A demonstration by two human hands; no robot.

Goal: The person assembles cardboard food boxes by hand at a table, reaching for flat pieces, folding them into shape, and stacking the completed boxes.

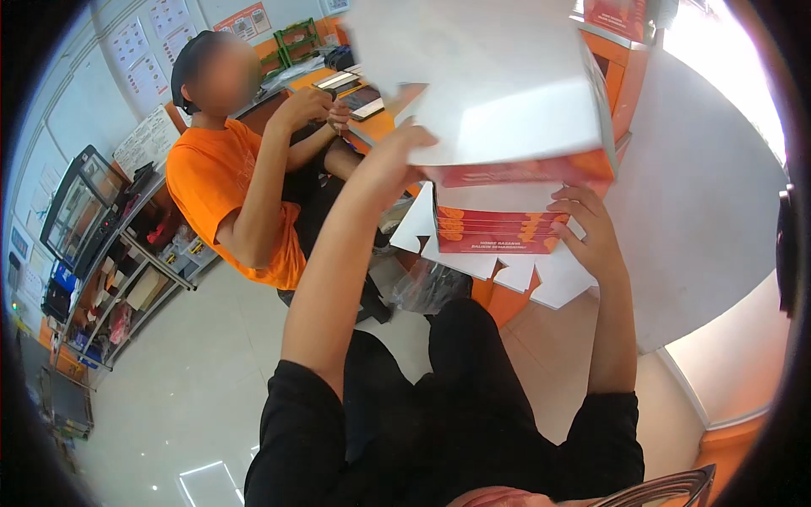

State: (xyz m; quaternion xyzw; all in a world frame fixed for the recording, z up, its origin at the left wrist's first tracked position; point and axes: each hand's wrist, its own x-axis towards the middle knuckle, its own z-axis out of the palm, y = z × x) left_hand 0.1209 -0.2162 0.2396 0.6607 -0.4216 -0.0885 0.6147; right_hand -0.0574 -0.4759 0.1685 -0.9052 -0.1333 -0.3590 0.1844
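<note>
My left hand grips the near left edge of a large cardboard box piece, white on its inner face with a red printed side, raised and slightly blurred. Below it lies a stack of nested red-and-white cardboard boxes with orange pictures on the front. At the stack's right end, my right hand has its fingers over the upper edge and its thumb against the front. White cut flaps stick out under the stack. The raised piece covers part of the stack's top.
To the left sits a person in an orange shirt, hands raised near phones on the orange table. A plastic bag hangs below. Farther left stands a metal shelf rack. A pale curved panel is at right.
</note>
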